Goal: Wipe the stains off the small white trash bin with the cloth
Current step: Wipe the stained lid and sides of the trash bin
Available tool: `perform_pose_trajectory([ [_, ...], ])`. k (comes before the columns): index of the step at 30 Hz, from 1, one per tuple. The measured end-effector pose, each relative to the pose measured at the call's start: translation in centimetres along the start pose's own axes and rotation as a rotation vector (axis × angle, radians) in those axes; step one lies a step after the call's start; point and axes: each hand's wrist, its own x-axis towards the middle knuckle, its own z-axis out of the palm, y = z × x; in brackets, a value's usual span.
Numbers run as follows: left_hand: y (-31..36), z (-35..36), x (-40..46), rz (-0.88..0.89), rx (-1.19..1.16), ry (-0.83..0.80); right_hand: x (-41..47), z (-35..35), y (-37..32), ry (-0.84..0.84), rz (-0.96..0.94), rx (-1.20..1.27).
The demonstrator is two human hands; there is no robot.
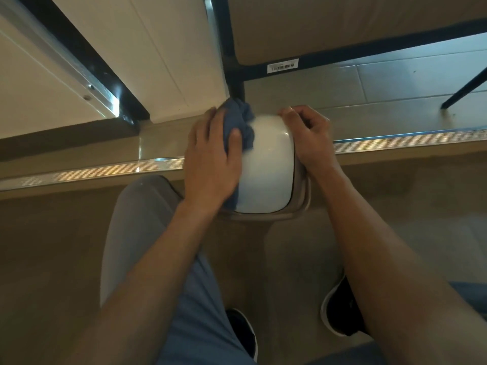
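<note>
Left hand [210,164] clamps bunched blue cloth [238,122] against the bin's [266,167] left side. Right hand [308,133], fingers curled, grips its far-right edge. One bin on the floor by a metal strip [395,139]; one cloth, two shoes [340,309].

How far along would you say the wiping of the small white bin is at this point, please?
Wiping is under way. The left hand presses the blue cloth against the white trash bin's left side while the right hand grips its far right corner. The lid top shows no stains; the sides are hidden, so what remains cannot be told.
</note>
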Motion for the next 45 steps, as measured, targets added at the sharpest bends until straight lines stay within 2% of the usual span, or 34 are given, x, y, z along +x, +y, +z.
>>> perform_pose_trajectory([
  [3, 2.0, 0.3, 4.4, -0.05, 0.136, -0.078, -0.1, -0.2, 0.2, 0.013, 0.013, -0.002],
  [7, 3.9, 1.0, 2.3, 0.224, 0.334, -0.115, -0.2, -0.5, 0.2, 0.016, -0.009, 0.02],
  [10, 1.7, 0.0, 0.1, 0.318, 0.306, -0.085, -0.4, -0.3, 0.3, 0.007, -0.022, 0.017],
  [15, 0.8, -0.8, 1.9, 0.088, 0.126, -0.082, -0.2, -0.1, 0.2, 0.022, -0.005, -0.004],
  [19, 4.5, 1.0, 3.3, -0.023, 0.27, -0.075, -0.2, -0.1, 0.5, 0.038, -0.018, 0.003],
  [23, 5.6, 1.9, -1.0, 0.198, 0.353, -0.061, -0.4, -0.2, 0.4, 0.037, -0.05, -0.001],
  [26, 2.7, 0.4, -3.0, 0.329, 0.337, -0.045, -0.6, 0.0, 0.3, 0.05, -0.046, 0.01],
  [28, 0.5, -0.6, -2.3, 0.311, 0.285, -0.035, -0.6, -0.1, 0.1, 0.044, -0.024, 0.006],
  [32, -0.5, -0.9, 1.1, 0.095, -0.092, -0.074, -0.4, -0.1, 0.3, 0.067, 0.019, 0.019],
  [34, -0.4, -0.5, 2.3, 0.03, -0.203, -0.056, -0.4, 0.0, 0.3, 0.086, 0.03, 0.021],
  [45, -0.6, 1.0, 1.7, -0.033, -0.309, 0.089, -2.1, -0.4, -0.2, 0.208, 0.02, -0.181],
])
